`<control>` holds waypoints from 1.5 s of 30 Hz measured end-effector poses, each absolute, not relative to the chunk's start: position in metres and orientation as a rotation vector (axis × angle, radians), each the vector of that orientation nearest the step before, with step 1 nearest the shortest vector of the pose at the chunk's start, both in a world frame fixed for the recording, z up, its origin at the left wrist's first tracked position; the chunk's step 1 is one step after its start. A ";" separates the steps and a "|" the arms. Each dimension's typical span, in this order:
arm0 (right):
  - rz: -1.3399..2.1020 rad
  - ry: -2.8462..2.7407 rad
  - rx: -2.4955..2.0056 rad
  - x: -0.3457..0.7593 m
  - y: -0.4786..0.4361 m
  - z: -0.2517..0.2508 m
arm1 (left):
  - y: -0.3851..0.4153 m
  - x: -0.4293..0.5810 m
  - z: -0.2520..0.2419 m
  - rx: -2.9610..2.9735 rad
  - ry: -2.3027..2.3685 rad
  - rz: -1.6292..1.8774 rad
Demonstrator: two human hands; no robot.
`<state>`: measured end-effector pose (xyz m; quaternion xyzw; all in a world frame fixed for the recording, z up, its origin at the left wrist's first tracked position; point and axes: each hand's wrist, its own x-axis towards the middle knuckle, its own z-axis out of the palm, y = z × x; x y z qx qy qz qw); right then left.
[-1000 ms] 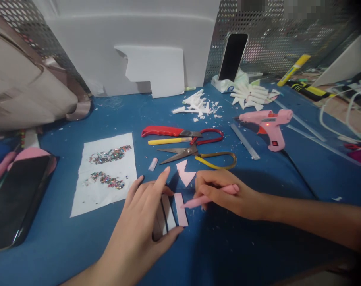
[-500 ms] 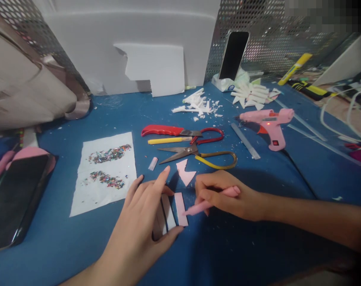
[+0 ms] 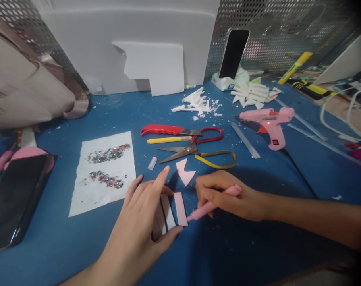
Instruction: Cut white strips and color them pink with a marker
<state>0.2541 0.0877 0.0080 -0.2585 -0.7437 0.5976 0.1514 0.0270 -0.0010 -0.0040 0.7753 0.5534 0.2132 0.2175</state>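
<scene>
My right hand [image 3: 224, 196] is closed round a pink marker [image 3: 210, 206], whose tip is at the lower right edge of a small pink strip [image 3: 181, 208]. The strip lies flat on the blue table. My left hand [image 3: 141, 214] is curled over small white strips [image 3: 168, 212] with dark gaps between them; its fingers bend round their far side and its thumb touches their near end. The left palm hides part of these strips. Just beyond the pink strip lies a notched pink scrap [image 3: 185, 172].
Scissors [image 3: 186, 151], a red-handled cutter [image 3: 165, 130] and a yellow pen [image 3: 168, 140] lie ahead. A pink glue gun [image 3: 272, 123] and glue stick [image 3: 245, 140] are right. Left are a glitter-strewn paper [image 3: 105, 202] and a phone [image 3: 19, 198]; white scraps [image 3: 196, 101] lie behind.
The marker's tip has moved slightly right and down, from the face of the pink strip to its lower right edge. My left hand has stayed in place.
</scene>
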 end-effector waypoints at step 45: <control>1.734 -2.143 -0.746 0.254 0.088 0.007 | -0.001 0.027 -0.007 2.164 1.523 0.619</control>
